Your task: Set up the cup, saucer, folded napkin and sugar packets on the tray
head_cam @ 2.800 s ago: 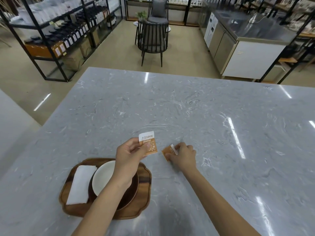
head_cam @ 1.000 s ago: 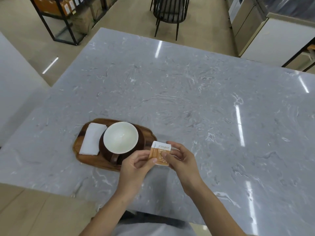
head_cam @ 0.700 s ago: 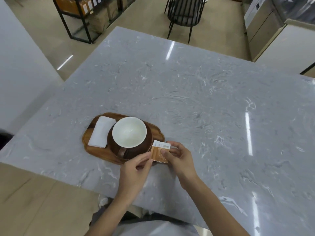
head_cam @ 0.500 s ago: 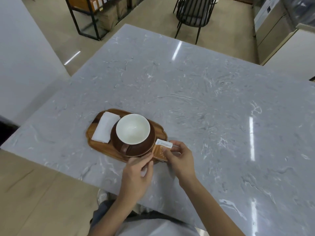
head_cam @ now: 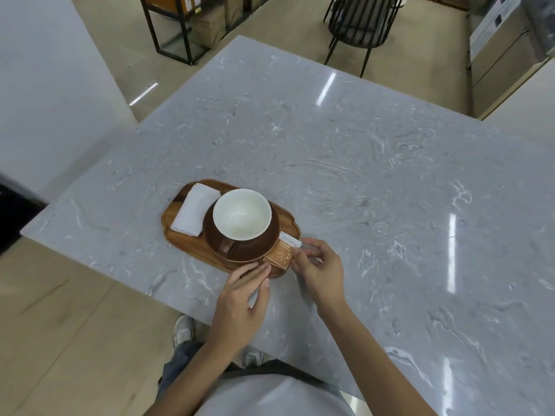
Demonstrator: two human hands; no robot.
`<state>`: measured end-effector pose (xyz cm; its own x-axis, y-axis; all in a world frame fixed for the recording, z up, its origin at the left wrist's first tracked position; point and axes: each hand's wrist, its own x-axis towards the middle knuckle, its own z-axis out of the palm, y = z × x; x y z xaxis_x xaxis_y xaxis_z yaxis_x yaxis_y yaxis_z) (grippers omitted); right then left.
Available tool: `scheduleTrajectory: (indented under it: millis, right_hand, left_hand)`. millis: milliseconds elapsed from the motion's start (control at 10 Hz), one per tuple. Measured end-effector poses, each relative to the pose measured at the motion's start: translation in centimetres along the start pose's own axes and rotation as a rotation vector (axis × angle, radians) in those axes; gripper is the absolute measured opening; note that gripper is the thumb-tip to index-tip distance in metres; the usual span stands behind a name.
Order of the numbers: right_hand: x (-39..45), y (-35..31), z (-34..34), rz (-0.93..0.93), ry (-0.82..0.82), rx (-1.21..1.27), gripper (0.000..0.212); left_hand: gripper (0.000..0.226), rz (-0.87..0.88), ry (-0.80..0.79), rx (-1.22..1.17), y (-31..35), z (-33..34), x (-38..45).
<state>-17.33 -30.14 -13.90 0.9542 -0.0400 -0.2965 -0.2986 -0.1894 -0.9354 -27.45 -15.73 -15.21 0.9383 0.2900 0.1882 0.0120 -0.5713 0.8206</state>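
On the grey marble counter (head_cam: pixel 360 163) our right hand (head_cam: pixel 318 265) pinches the sugar packets (head_cam: pixel 282 253) onto the tray (head_cam: pixel 174 217) beside the saucer (head_cam: pixel 258 250), our left hand (head_cam: pixel 240 295) lies relaxed, and next we should probably release them gently.

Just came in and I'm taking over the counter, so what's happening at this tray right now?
A person is finishing a coffee setting on a wooden tray on the marble counter. The folded napkin lies at the tray's left end, and the cup sits on the brown saucer beside it. The right hand pinches the sugar packets at the tray's right end, against the saucer's rim. The left hand has straight fingers whose tips reach the tray's near edge.
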Motion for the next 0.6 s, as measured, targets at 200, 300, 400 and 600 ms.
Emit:
scheduleTrajectory:
  millis: [200,300,400,600]
  right_hand:
    - [0.1,0.1,0.5,-0.037,-0.011,0.001,0.02]
    - [0.0,0.3,0.3,-0.049,-0.015,0.021,0.02]
    - [-0.4,0.1,-0.3,-0.055,-0.013,0.001,0.019]
    - [0.2,-2.7,-2.2,-0.283,0.065,-0.234,0.014]
  left_hand:
    - [0.03,-0.076,-0.019,-0.106,0.3,-0.6,0.4]
    - [0.031,-0.063,-0.034,-0.123,0.5,-0.8,0.5]
    - [0.029,-0.008,-0.042,-0.108,0.7,-1.5,0.4]
    - [0.026,0.253,-0.035,-0.109,2.8,-5.3,3.0]
